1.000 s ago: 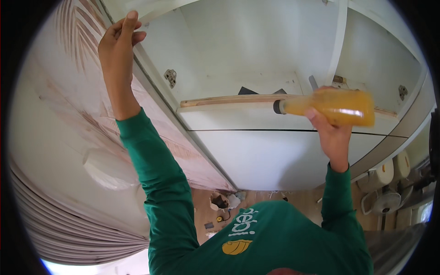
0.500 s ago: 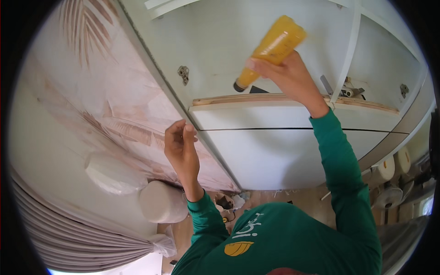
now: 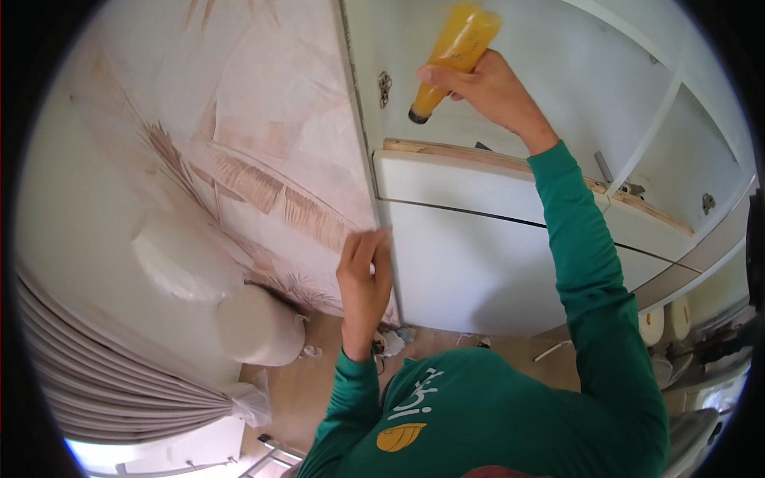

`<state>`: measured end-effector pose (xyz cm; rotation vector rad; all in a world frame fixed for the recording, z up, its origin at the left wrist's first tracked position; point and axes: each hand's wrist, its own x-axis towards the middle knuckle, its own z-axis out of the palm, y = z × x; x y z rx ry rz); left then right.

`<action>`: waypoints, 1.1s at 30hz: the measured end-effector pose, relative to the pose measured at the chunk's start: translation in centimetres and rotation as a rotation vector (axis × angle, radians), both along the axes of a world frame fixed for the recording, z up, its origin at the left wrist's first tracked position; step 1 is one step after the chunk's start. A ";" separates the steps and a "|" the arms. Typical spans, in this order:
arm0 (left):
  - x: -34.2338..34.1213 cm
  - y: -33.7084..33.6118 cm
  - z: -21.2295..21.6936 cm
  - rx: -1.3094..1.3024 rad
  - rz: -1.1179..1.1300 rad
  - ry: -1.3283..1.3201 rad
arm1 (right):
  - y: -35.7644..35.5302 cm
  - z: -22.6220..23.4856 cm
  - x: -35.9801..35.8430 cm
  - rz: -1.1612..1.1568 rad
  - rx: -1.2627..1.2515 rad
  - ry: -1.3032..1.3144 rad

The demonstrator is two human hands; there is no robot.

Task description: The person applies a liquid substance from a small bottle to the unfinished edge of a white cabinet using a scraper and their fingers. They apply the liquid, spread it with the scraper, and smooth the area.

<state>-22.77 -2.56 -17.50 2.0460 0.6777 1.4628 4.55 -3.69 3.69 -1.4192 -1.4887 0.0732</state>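
A yellow squeeze bottle (image 3: 460,46) with a black cap is tipped cap-down in my right hand (image 3: 498,92). Its fingers and thumb wrap round the bottle's middle, in front of the white cabinet's open upper compartment (image 3: 550,80). Lower down, my left hand (image 3: 364,275) is raised beside the cabinet's left edge, where the white front panel (image 3: 462,267) meets the patterned wall. The left fingers are bent and closed toward the thumb; whatever they may hold cannot be made out.
A raw wood strip (image 3: 454,154) runs along the compartment's lower edge. A metal hinge (image 3: 384,89) sits on its left side. Small tools (image 3: 629,190) lie in the right compartment. On the left stand a pale round stool (image 3: 259,325), a plastic-wrapped form (image 3: 183,255) and a grey curtain (image 3: 111,366).
The view has swung left, showing more of the patterned wall. My right hand has brought the bottle farther up. My left hand now appears nearer the cabinet edge, fingers closed together.
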 end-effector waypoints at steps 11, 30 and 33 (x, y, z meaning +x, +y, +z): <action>7.8 9.6 12.9 0.849 0.256 0.925 | -7.8 -3.1 3.2 -0.080 0.164 0.137; 6.9 7.8 13.9 0.819 0.087 0.630 | -15.0 -9.7 6.2 -0.232 0.429 0.448; 6.6 4.2 13.4 0.722 -0.027 0.512 | -14.0 -9.9 4.6 -0.158 0.472 0.573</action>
